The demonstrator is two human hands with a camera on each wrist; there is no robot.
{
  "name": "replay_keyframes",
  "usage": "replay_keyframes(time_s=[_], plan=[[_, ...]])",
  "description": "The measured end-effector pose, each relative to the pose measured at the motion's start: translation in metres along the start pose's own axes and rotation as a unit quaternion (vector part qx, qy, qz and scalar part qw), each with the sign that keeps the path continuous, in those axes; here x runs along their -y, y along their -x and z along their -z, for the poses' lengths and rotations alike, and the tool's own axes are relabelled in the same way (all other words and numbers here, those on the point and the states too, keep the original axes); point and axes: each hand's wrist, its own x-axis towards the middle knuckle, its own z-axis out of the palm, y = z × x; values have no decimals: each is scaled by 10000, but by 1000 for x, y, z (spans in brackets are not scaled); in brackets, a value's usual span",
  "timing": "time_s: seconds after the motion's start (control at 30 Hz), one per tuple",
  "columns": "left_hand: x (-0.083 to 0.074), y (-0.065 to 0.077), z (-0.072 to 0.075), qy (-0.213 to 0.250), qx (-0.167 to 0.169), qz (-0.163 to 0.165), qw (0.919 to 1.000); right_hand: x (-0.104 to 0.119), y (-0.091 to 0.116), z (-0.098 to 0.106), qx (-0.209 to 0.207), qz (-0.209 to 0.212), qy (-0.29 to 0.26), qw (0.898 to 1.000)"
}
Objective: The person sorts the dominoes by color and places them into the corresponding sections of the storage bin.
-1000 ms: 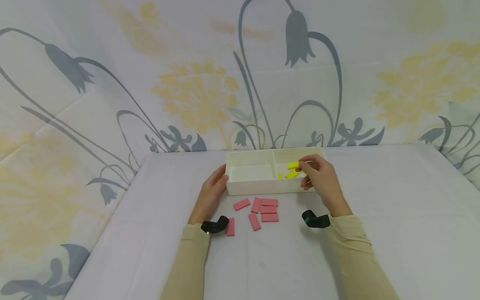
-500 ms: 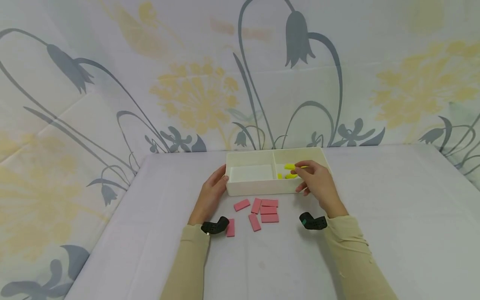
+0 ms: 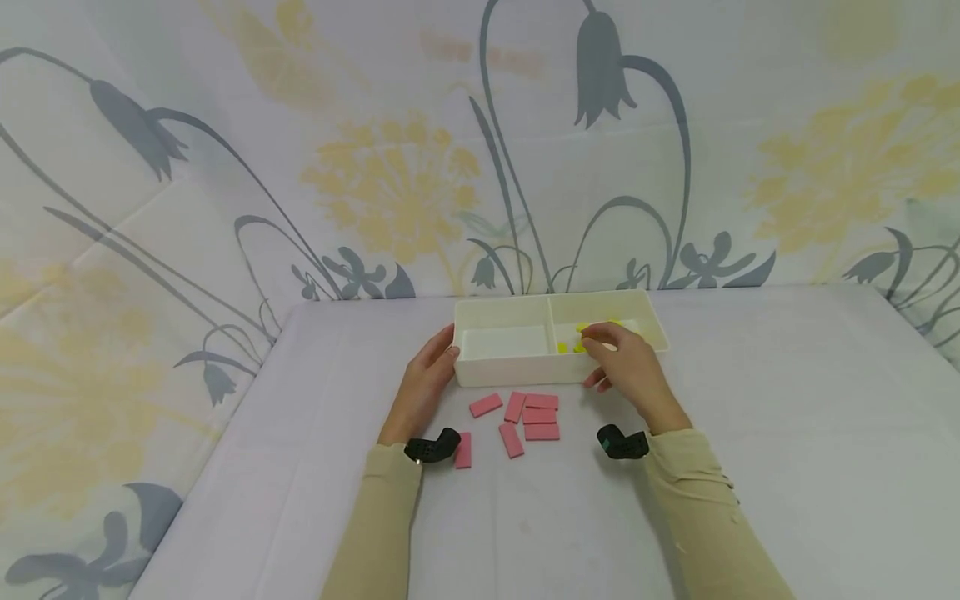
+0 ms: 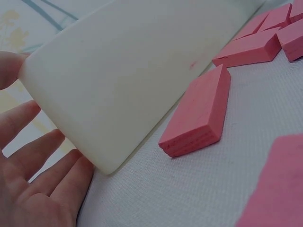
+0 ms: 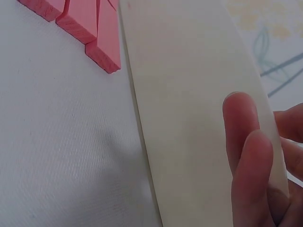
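A white two-compartment box (image 3: 495,372) stands near the back of the table. My left hand (image 3: 420,385) lies against its left end, fingers fairly straight along the wall and thumb at the front corner; the left wrist view shows these fingers (image 4: 59,161) touching the box. My right hand (image 3: 630,367) reaches over the front wall into the right compartment, thumb and forefinger beside small yellow blocks (image 3: 562,347). Whether it pinches one is hidden. Two of its fingers (image 5: 241,127) hang bent outside the front wall.
Several flat pink rectangular blocks (image 3: 542,432) lie in front of the box, one of them (image 3: 463,451) near the left wrist camera (image 3: 432,447). A flower-print cloth (image 3: 405,200) hangs behind the table.
My right hand has moved slightly left and lower into the right compartment; the yellow block it pinched a second ago is now mostly covered by fingers. The left hand keeps its place.
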Motion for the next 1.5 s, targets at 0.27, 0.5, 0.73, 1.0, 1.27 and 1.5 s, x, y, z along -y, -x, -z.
replay_keyframes(time_s=[0.27,0.5,0.73,1.0,1.27,1.5], plan=[[21,-11,2,38,-79,-62,9999,-1,0,2,94,-40,309,9995],[26,-12,3,231,-81,-60,9997,0,2,6,297,35,174,9994],[26,-12,3,120,-86,-58,9999,4,5,17,458,140,189,9987],[25,-12,3,127,-58,-50,9999,8,10,30,368,480,-37,9982],[24,-11,4,163,-76,-26,9998,11,14,34,-618,1168,571,9896],[25,-11,3,235,-58,-11,9997,4,15,42,-1406,1358,759,9778]])
